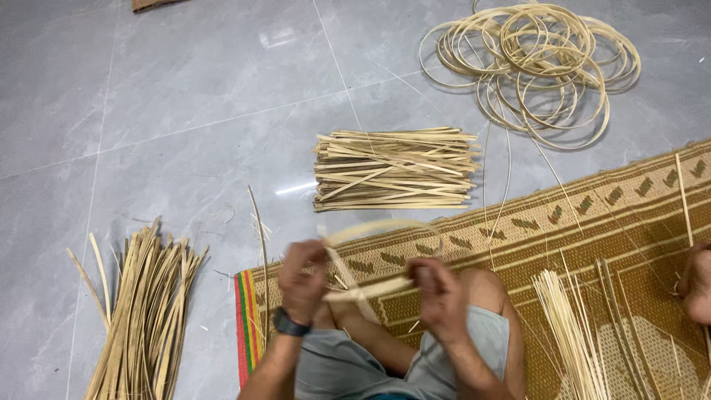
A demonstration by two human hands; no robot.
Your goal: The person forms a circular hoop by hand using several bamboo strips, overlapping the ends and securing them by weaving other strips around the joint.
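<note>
So, both hands, left (302,280) and right (437,290), clamped on a bent pale bamboo strip loop (374,259), over the brown patterned woven mat (629,215).

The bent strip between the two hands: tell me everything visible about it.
The bent strip is a thin, flat, pale band that looks like split bamboo or cane. It curves into a loop above the person's lap and the woven mat. The left hand grips one end and the right hand the other, where the ends overlap low down. Motion blur hides finer detail.
</note>
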